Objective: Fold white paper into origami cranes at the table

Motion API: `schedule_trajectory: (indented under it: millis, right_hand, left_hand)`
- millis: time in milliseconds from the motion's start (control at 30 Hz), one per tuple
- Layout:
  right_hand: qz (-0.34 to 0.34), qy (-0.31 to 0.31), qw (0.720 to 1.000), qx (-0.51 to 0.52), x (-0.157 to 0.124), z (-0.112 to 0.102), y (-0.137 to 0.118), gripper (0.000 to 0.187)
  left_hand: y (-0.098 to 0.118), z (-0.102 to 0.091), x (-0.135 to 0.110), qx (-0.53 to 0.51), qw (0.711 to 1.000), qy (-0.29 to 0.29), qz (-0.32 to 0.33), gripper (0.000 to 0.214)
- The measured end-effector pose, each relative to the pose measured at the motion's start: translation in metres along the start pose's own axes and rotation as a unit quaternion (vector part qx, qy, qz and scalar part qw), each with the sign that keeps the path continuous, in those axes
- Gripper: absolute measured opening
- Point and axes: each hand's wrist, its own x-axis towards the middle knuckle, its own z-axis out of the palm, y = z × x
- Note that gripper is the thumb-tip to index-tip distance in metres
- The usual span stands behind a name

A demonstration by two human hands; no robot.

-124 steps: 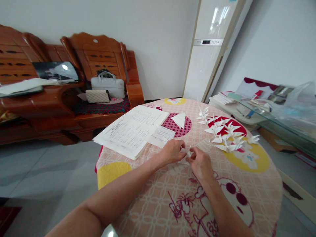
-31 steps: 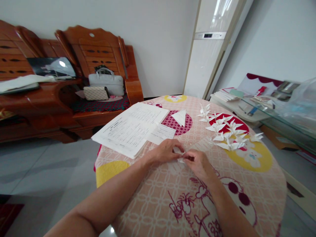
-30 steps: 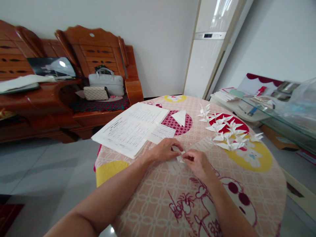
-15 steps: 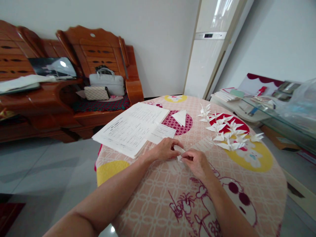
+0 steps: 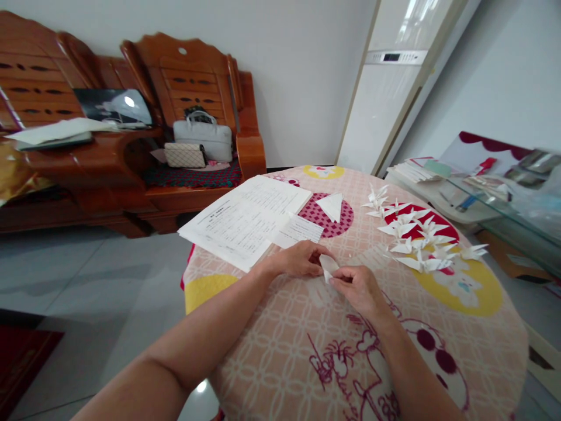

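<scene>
- The left hand [image 5: 302,260] is pinching one edge of a small folded paper [image 5: 328,266], thumb and forefinger closing on it so that the layers are lying pressed on one another
- The right hand [image 5: 357,286] is gripping the opposite end of the same paper between its fingertips, so the thin sheet is getting support from both sides and is not sagging
- The small folded paper is being held down by the tablecloth [image 5: 307,339], between the two hands, near the middle of the round table and on the person's side of it
- Both forearms are reaching in low from the near rim, which is putting the fingertips right where the cloth can back the paper
- Paper cranes [image 5: 421,240] are lying in a loose cluster to the right of the hands, well apart from them and off the working spot; I am counting about ten, though overlapping wings are making the exact number unsure
- One flat white triangle [image 5: 332,206] is lying alone on a red dotted circle, beyond the hands
- One stack of printed sheets [image 5: 245,222] is resting at the table's left rim, partly overhanging it, and one small printed slip [image 5: 298,230] is lying against its right corner, just beyond the left hand
- Two bags are sitting on the wooden bench [image 5: 193,76] behind: one pale handbag [image 5: 204,137] and one quilted purse [image 5: 184,155] leaning in front of it
</scene>
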Motion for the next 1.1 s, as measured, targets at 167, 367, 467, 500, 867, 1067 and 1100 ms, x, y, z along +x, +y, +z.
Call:
schedule_trajectory:
  millis: [167,367,467,500,867,1067,1100]
  right_hand:
    - [0.017,0.001,1.000,-0.011,0.001,0.001,-0.002,0.023]
    - [0.018,0.003,1.000,-0.002,0.000,-0.001,-0.002,0.023]
    - [0.017,-0.003,1.000,0.019,0.000,-0.003,-0.002,0.023]
    - [0.016,-0.003,1.000,0.021,0.000,-0.003,-0.003,0.022]
    - [0.023,-0.032,0.999,0.018,-0.002,-0.004,-0.001,0.019]
    - [0.018,-0.009,0.999,-0.041,0.000,0.000,-0.005,0.023]
    - [0.023,-0.004,0.998,-0.050,0.000,0.000,-0.006,0.021]
  left_hand:
    - [-0.001,0.004,0.001,0.062,0.997,0.023,0.034,0.040]
    - [0.005,0.012,0.003,0.171,0.982,0.072,0.032,0.014]
    - [0.003,0.017,0.007,0.202,0.973,0.106,0.013,0.009]
    - [0.003,0.018,0.008,0.210,0.971,0.117,0.009,0.009]
    - [0.001,0.021,0.012,0.256,0.953,0.160,0.007,0.007]
    - [0.003,0.021,0.012,0.259,0.952,0.162,-0.005,0.008]
    - [0.003,0.021,0.011,0.257,0.953,0.161,-0.006,0.009]
